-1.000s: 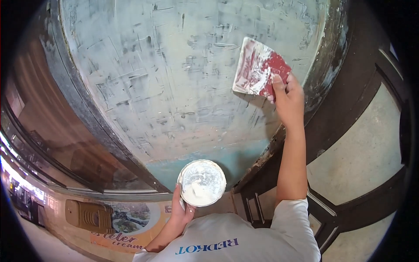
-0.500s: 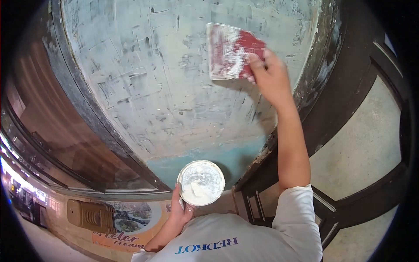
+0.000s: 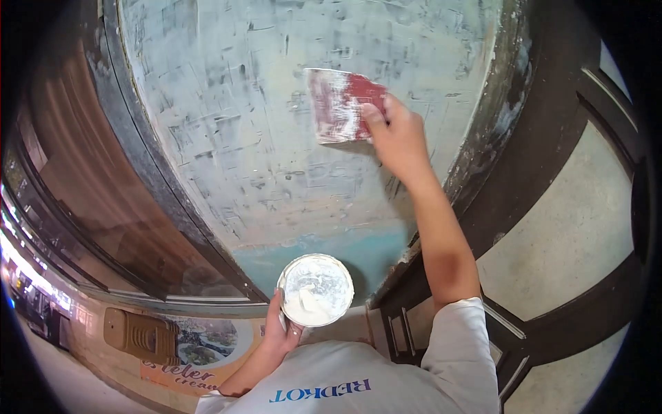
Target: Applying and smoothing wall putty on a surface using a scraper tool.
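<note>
A red putty scraper (image 3: 339,105), smeared with white paste over its left part, lies against the patchy pale wall (image 3: 227,138). My right hand (image 3: 398,138) is closed on the scraper's right end, thumb over its face. Low in front of me, my left hand (image 3: 279,328) grips a round tub (image 3: 281,291) by its lower left side. White putty (image 3: 314,303) coats the inside of the tub, with a thicker lump near the bottom. The fingers under the tub are partly hidden.
Dark worn frames border the wall at left (image 3: 141,103) and right (image 3: 476,131). A glass pane with a brown curtain (image 3: 103,186) stands at left, a dark panelled door (image 3: 545,228) at right. Below left sit a brown plastic object (image 3: 138,336) and an orange printed banner (image 3: 186,372).
My right hand has drawn the scraper down and to the left across the wall. The tub in my left hand has stayed nearly in place; the view has shifted slightly.
</note>
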A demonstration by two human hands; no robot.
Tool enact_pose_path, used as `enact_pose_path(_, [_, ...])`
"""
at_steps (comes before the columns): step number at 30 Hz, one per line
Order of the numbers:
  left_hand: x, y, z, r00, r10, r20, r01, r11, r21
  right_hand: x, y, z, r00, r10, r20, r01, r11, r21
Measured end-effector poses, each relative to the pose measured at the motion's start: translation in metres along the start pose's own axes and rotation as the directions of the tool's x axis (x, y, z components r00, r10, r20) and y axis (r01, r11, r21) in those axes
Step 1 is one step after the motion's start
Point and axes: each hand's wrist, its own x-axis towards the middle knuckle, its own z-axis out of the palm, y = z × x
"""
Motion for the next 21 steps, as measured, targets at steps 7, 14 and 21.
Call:
enact_pose_path(7, [-0.010, -0.001, -0.013, 0.993, 0.063, -0.104, -0.063, 0.998, 0.010, 0.011, 0.043, -0.092, 0.977, 0.170, -0.130, -0.148, 0.976, 0.163])
enact_pose_path(14, [-0.008, -0.006, -0.003, 0.999, 0.040, -0.035, -0.039, 0.999, 0.006, 0.011, 0.037, -0.093, 0.967, 0.173, -0.188, -0.174, 0.985, 0.008])
enact_pose_path(21, [0.017, -0.003, 0.019, 0.988, -0.017, 0.156, 0.015, 1.000, 0.019, -0.058, 0.035, -0.088, 0.957, 0.052, 0.286, -0.109, 0.976, 0.187])
